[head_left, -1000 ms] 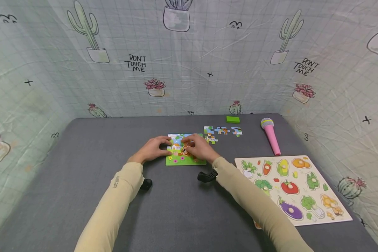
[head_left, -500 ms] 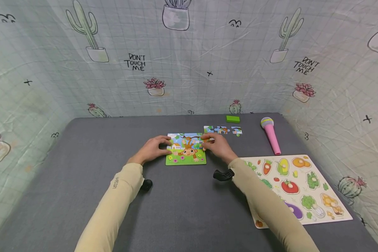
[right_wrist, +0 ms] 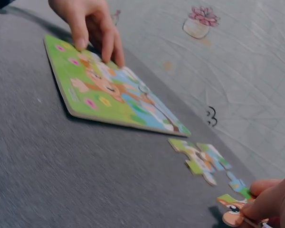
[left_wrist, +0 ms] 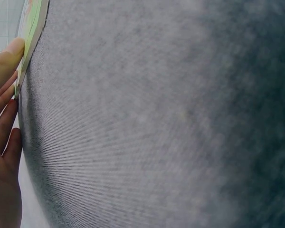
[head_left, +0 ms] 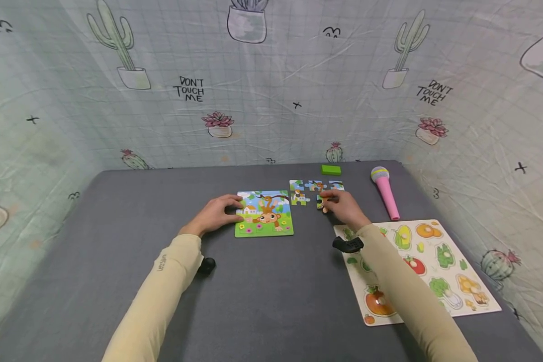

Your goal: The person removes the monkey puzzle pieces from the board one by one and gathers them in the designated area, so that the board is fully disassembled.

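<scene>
In the head view, a puzzle board [head_left: 269,229] with a cartoon monkey on green grass lies flat on the grey table. My left hand [head_left: 216,214] rests at its left edge; thumb and fingertips touch the rim. The left wrist view shows that thumb [left_wrist: 7,61] against the board's side. To the right of the board, my right hand [head_left: 345,208] pinches a jigsaw piece [right_wrist: 233,209] with a monkey's eye on it, low over the table. Beside it lie several loose pieces, among them a house piece [head_left: 297,199] and a blue-green corner piece [head_left: 296,185].
A green block [head_left: 331,170] lies at the back, with a pink toy microphone [head_left: 386,195] to its right. A vegetable peg board [head_left: 430,241] covers the right front, partly under my right forearm. A patterned cloth [head_left: 271,90] hangs behind the table.
My right hand has moved right, from over the monkey board to the loose pieces, and a monkey-eye piece shows in its fingers. My left hand has stayed at the board's edge.
</scene>
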Demonstrator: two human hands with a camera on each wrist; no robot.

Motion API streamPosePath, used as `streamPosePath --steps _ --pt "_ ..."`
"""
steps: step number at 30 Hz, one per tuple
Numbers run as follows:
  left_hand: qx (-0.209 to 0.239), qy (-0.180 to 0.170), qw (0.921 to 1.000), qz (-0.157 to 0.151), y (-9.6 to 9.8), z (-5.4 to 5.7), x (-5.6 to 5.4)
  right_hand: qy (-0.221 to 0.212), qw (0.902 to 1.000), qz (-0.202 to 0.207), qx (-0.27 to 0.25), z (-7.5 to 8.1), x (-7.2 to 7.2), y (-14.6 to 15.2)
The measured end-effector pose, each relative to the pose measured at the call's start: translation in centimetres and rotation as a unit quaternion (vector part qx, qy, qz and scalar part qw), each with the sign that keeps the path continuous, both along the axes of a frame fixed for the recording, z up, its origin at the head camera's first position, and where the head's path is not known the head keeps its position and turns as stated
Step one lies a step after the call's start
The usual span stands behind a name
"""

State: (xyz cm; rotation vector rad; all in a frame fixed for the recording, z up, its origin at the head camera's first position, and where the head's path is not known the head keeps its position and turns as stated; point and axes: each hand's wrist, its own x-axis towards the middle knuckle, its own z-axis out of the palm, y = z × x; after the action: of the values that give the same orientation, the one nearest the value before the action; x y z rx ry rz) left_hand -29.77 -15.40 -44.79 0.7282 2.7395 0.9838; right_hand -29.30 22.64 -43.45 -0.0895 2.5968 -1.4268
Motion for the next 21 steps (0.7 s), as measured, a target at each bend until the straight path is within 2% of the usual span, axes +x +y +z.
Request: streamPosePath --steps 6,15,21 --pt "-0.002 0.003 1.0000 0.000 -0.2 0.1 -0.1 0.006 0.9998 0.011 0.016 -0.1 -0.7 0.3" --pt "-0.007 0.002 1.0000 -0.001 -0.1 0.2 -0.1 0.017 0.9991 -0.012 0.036 -0.4 -1.7 -0.3" --pt "-0.008 0.001 1.0000 -0.004 0.1 0.2 -0.1 0.054 0.9940 -0.020 0.093 -0.7 -1.9 -0.3"
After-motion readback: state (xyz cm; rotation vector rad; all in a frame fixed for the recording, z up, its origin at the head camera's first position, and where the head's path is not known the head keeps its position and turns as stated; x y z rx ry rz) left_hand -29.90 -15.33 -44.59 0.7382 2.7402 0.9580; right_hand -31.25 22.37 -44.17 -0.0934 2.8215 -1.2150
